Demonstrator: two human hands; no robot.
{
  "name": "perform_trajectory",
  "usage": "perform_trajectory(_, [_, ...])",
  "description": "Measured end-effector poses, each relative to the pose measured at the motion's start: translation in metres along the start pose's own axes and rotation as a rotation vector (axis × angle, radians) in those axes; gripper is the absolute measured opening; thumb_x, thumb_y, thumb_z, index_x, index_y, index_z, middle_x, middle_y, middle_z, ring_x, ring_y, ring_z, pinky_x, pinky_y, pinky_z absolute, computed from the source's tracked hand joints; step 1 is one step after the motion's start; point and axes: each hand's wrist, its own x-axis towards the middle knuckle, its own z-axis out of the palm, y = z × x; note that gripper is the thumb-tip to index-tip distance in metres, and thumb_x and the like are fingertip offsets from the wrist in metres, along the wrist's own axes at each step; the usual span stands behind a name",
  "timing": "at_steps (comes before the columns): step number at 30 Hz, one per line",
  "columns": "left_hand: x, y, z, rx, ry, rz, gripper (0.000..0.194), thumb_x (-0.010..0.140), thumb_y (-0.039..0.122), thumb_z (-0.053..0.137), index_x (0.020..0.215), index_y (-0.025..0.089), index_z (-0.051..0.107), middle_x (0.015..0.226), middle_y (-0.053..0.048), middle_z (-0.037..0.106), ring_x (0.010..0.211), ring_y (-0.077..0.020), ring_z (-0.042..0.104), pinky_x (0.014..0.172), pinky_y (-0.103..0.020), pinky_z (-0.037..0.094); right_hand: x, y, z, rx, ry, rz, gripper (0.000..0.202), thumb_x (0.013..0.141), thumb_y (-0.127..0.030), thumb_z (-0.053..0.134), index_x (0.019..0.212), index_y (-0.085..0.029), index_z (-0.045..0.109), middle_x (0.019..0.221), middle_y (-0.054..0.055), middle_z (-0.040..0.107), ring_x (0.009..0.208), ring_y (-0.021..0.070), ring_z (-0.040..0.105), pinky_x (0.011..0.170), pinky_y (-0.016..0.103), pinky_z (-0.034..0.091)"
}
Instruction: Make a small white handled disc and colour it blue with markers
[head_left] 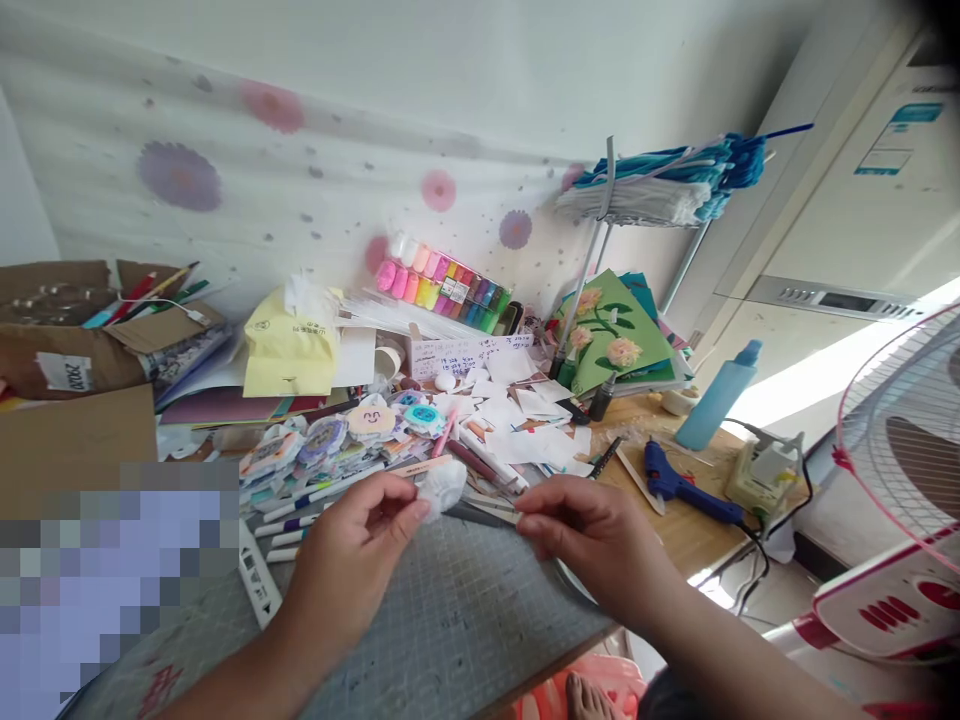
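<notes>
Between thumb and fingers, my left hand [375,535] pinches a small crumpled white piece [442,488], thin like tissue or plastic, above the grey cutting mat [442,620]. To its right, my right hand [581,535] is closed with the fingertips pressed together; whatever they hold, if anything, is too small to make out. A dark, flat tool [480,514] lies on the mat between the hands, its right end behind my right fingertips. Behind the hands are small decorated cutouts [371,420] and scattered white paper scraps [510,410].
Markers [285,525] lie left of my left hand. At the right are a blue glue gun [690,490], a blue bottle [720,395], a power strip [761,475] and a fan [907,420]. A cardboard box [67,345] stands at the left, a colourful clay set [446,285] at the back.
</notes>
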Motion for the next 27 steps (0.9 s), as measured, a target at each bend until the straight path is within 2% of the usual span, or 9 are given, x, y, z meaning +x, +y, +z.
perform_trajectory(2, [0.001,0.0,0.003,-0.163,-0.038,-0.16,0.023,0.073,0.043,0.071,0.073,0.021,0.064,0.075,-0.001,0.062,0.073,-0.0192,0.058,0.07,-0.029,0.05,0.002,0.004,0.007,-0.072,-0.005,0.097,0.017,0.081,-0.033,0.063,0.076,-0.017,0.063,0.054,-0.003,0.055,0.045,0.0103,0.051,0.046,0.022,0.038])
perform_trajectory(4, [0.0,0.0,0.005,-0.239,-0.056,-0.202,0.025,0.074,0.044,0.069,0.076,0.02,0.062,0.082,-0.002,0.063,0.079,-0.0204,0.059,0.074,-0.032,0.052,0.004,0.005,0.015,-0.157,-0.037,0.116,0.02,0.082,-0.034,0.061,0.071,-0.018,0.061,0.051,-0.003,0.052,0.045,0.011,0.05,0.046,0.022,0.037])
perform_trajectory(9, [-0.005,0.003,0.012,-0.375,-0.084,-0.259,0.025,0.073,0.041,0.071,0.076,0.019,0.059,0.082,-0.002,0.061,0.083,-0.0191,0.058,0.079,-0.033,0.052,0.01,0.003,0.036,-0.341,0.004,-0.169,0.015,0.083,-0.031,0.063,0.079,-0.017,0.067,0.069,0.002,0.061,0.064,0.0143,0.055,0.06,0.025,0.041])
perform_trajectory(11, [-0.008,0.005,0.013,-0.403,-0.092,-0.261,0.025,0.074,0.041,0.07,0.078,0.019,0.059,0.083,-0.001,0.061,0.083,-0.0186,0.058,0.079,-0.033,0.051,0.012,0.003,0.044,-0.36,0.03,-0.192,0.014,0.082,-0.031,0.065,0.078,-0.017,0.068,0.071,0.002,0.061,0.064,0.0143,0.054,0.061,0.026,0.041])
perform_trajectory(13, [-0.009,0.005,0.014,-0.416,-0.096,-0.256,0.025,0.076,0.041,0.069,0.079,0.018,0.058,0.085,-0.001,0.062,0.083,-0.0185,0.058,0.08,-0.034,0.051,0.015,0.004,0.052,-0.35,0.053,-0.125,0.013,0.079,-0.03,0.067,0.074,-0.017,0.068,0.069,0.001,0.061,0.062,0.0141,0.053,0.058,0.025,0.039])
perform_trajectory(16, [-0.008,0.003,0.014,-0.397,-0.093,-0.23,0.024,0.079,0.04,0.066,0.078,0.019,0.056,0.085,-0.001,0.062,0.085,-0.0184,0.057,0.081,-0.034,0.049,0.019,0.005,0.062,-0.265,0.069,0.035,0.013,0.075,-0.028,0.068,0.069,-0.017,0.065,0.064,0.001,0.06,0.06,0.0138,0.053,0.055,0.024,0.039])
perform_trajectory(18, [-0.008,0.0,0.013,-0.349,-0.079,-0.199,0.023,0.081,0.04,0.064,0.076,0.019,0.054,0.081,0.001,0.06,0.083,-0.0176,0.056,0.08,-0.033,0.047,0.02,0.004,0.065,-0.224,0.075,0.079,0.014,0.075,-0.025,0.066,0.064,-0.017,0.061,0.061,0.0,0.058,0.058,0.0133,0.052,0.053,0.024,0.038])
perform_trajectory(23, [-0.009,-0.008,0.008,-0.151,-0.028,-0.113,0.025,0.083,0.041,0.063,0.073,0.021,0.053,0.071,0.004,0.055,0.074,-0.0159,0.049,0.072,-0.028,0.039,0.023,-0.002,0.062,-0.392,0.132,-0.119,0.013,0.072,-0.015,0.061,0.06,-0.018,0.055,0.063,-0.001,0.057,0.06,0.0131,0.052,0.055,0.024,0.036])
perform_trajectory(27, [-0.01,-0.005,0.006,-0.038,-0.032,-0.082,0.027,0.083,0.042,0.061,0.07,0.021,0.051,0.063,0.005,0.046,0.062,-0.0144,0.038,0.059,-0.026,0.03,0.025,-0.006,0.059,-0.506,0.145,-0.173,0.013,0.072,-0.013,0.058,0.06,-0.018,0.055,0.064,0.0,0.057,0.062,0.0139,0.052,0.057,0.025,0.036])
